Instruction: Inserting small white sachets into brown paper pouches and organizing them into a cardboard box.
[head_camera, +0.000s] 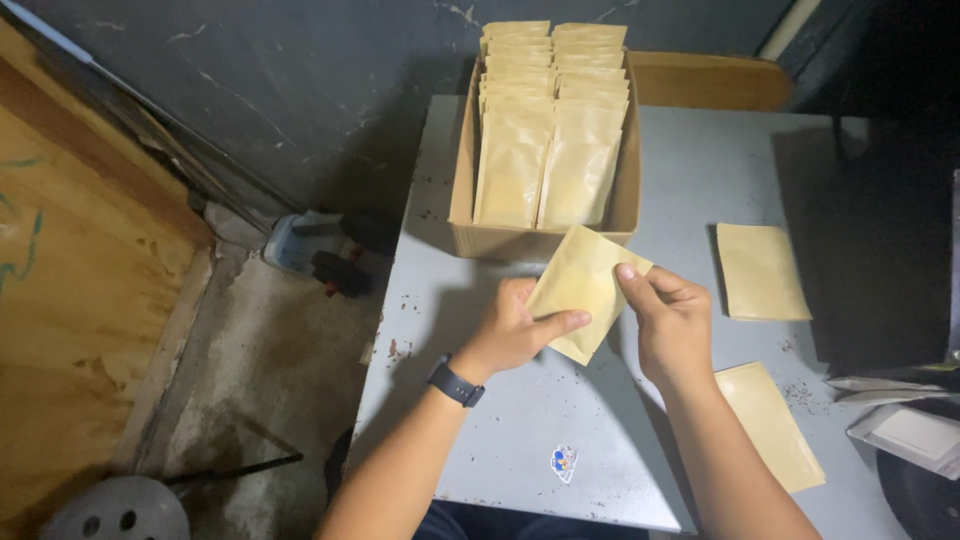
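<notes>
**Both hands on one pouch, just short of the box**

The left hand (515, 330) and the right hand (668, 318) grip a single flat tan pouch (582, 290) between them, held tilted above the table (520, 430). The left thumb lies across the pouch's lower edge with the fingers curled behind; the right pinches the upper right corner between thumb and forefinger. Neither hand is loose. A dark watch (456, 383) sits on the left wrist.

Straight ahead of the hands, nearly touching the pouch's top corner, stands an open cardboard box (462, 215) packed with two rows of like pouches (545, 130), upright and leaning back. To the right of the right hand a pouch (762, 272) lies flat on the table; nearer the person, beside the right forearm, lies another (772, 425). A small sticker (565, 463) is on the table below the hands.

To handle the pouch well, I judge the grip should stay at edges and corners, as it is, so the thin face does not crease. Both hands should keep it taut and flat. Whether it is sealed or open at the top cannot be told. The front row in the box looks tight, so anything brought near should meet it squarely, not corner first.
</notes>
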